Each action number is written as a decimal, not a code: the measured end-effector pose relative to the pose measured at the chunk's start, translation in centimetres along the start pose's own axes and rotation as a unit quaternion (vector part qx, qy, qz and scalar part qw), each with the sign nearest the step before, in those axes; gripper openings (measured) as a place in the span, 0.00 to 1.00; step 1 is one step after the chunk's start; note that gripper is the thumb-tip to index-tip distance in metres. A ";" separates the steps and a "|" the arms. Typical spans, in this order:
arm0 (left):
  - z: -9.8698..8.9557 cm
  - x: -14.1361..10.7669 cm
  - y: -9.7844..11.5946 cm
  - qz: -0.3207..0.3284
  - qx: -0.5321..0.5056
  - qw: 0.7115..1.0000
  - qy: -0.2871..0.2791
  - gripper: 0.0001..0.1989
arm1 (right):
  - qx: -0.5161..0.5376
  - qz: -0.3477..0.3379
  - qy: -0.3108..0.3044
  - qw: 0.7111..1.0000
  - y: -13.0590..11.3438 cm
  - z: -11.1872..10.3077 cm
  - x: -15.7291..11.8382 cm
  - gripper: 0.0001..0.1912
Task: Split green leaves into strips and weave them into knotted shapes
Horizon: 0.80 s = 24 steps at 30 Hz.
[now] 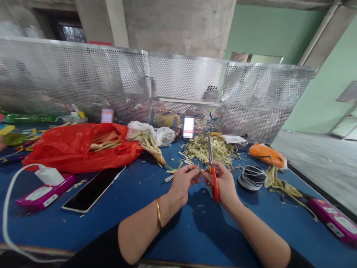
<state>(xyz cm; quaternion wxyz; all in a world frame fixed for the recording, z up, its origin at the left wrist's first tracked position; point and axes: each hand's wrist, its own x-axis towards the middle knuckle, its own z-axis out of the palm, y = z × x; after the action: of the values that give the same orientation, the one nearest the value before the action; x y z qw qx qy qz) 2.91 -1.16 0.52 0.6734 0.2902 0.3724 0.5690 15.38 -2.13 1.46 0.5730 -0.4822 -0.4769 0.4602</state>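
Observation:
My left hand (184,182) pinches a small piece of dried husk (202,170) between thumb and fingertips. Red-handled scissors (214,182) are in my right hand (224,184), their blades pointing up and away from me. The fingertips of that hand also meet the husk piece, close to my left fingers. Just beyond both hands lies a heap of pale husk scraps (214,149). A husk bundle (152,147) rests to the left of it, with loose strips near my left hand. My fingers partly hide the piece's shape.
A red plastic bag (75,145) with husks lies left, behind a black phone (95,190) and a purple power strip (46,193). At right are a wire spool (252,178), an orange packet (267,155) and another power strip (333,219). A perforated metal screen (189,82) borders the blue table.

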 end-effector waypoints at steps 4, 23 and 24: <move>0.2 -0.4 -0.2 -0.009 -0.002 1.000 0.005 0.09 | 0.026 -0.007 -0.011 1.000 0.5 -0.4 0.0 0.27; -0.2 0.0 0.8 -0.005 0.272 0.959 -0.074 0.05 | -0.076 -0.008 -0.081 0.994 0.6 -2.3 0.6 0.23; -0.2 0.1 0.7 -0.007 0.270 0.960 -0.072 0.05 | -0.084 -0.011 -0.080 0.993 0.8 -2.3 0.7 0.22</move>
<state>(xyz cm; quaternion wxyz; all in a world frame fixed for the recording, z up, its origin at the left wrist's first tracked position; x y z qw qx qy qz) 2.35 -0.94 1.01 0.5988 0.4987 0.4649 0.4201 17.71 -1.61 0.51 0.4957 -0.4850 -0.5630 0.4496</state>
